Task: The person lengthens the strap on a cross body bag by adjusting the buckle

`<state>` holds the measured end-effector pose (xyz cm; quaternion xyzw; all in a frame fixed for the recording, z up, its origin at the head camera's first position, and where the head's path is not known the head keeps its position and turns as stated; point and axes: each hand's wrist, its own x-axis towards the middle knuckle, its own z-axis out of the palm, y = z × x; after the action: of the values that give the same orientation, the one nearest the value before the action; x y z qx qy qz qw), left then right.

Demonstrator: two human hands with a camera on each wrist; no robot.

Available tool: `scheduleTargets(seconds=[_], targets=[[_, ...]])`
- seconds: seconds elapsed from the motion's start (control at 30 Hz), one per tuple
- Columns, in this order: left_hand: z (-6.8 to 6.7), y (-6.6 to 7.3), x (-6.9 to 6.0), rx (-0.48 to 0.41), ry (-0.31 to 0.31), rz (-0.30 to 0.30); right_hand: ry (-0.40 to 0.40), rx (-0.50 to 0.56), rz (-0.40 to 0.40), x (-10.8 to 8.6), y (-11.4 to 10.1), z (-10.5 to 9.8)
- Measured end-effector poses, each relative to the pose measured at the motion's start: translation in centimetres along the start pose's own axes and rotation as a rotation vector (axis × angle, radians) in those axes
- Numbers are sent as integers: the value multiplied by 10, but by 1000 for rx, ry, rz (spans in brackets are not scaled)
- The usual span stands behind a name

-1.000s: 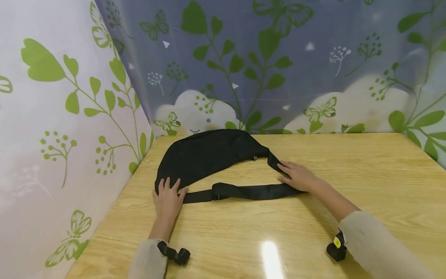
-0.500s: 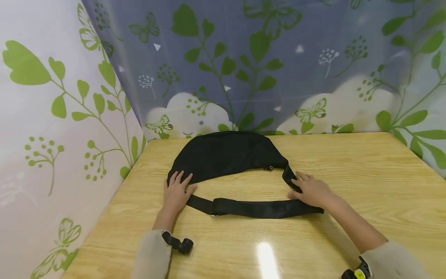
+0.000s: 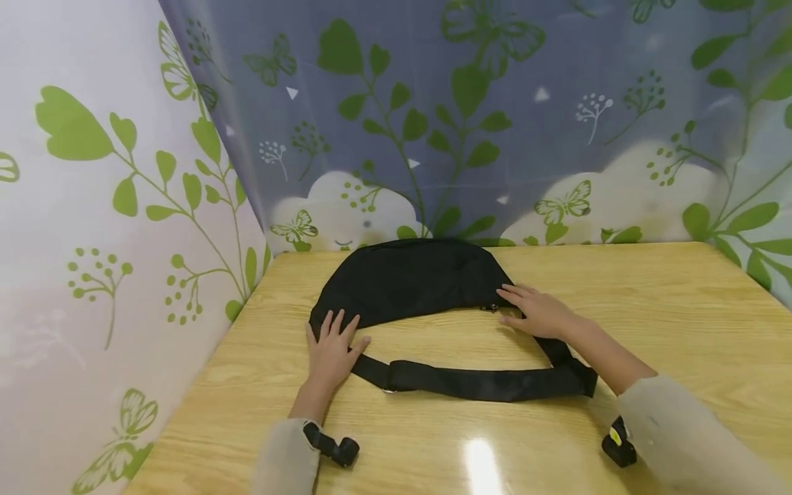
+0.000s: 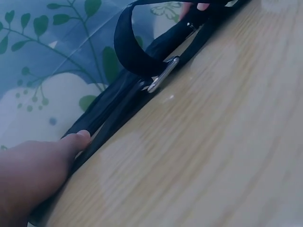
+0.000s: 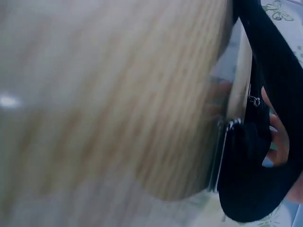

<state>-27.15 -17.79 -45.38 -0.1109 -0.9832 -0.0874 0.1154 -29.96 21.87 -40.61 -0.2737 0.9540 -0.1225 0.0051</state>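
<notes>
A black waist bag [image 3: 414,278] lies flat near the table's back edge, its strap [image 3: 482,383] looped in front of it. My left hand [image 3: 330,350] rests with spread fingers on the bag's left end, where the strap begins. On the bag's right end lie the fingertips of my right hand [image 3: 540,313], fingers extended, beside a small zipper pull [image 3: 490,308]. In the left wrist view a metal buckle [image 4: 163,74] stands out on the strap. The right wrist view shows the strap [image 5: 279,61] passing in front of my right hand [image 5: 279,139], partly hiding it.
The wood-grain table [image 3: 396,440] reaches back to a blue patterned cloth [image 3: 396,137]. A pale cloth with green leaves [image 3: 142,227] borders its left side. Both wrists carry small black cameras.
My right hand has moved from the strap onto the bag's right end. The bag has straightened and shifted right, and the strap's front stretch lies farther from the bag. My left hand stays on the left end.
</notes>
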Motion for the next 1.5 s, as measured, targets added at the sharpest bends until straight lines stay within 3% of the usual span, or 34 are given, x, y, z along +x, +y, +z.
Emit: scheduleTargets(seconds=[0.17,0.4,0.8,1.07,1.33,1.5], targets=[[2,4,4,-15,17,40,-30,48,5,-15,8,-2],[9,9,16,-67,-9,103,-48,103,25,-39,13,-6],[20,34,41,-67,-31,171,-55,166,86,-71,23,-16],[21,48,39,-73,-48,221,-35,219,104,-87,36,-13],[22,52,40,-121,-19,251,13,257,96,-95,45,-7],[14,67,42,-144,66,301,39,249,104,-97,44,-5]])
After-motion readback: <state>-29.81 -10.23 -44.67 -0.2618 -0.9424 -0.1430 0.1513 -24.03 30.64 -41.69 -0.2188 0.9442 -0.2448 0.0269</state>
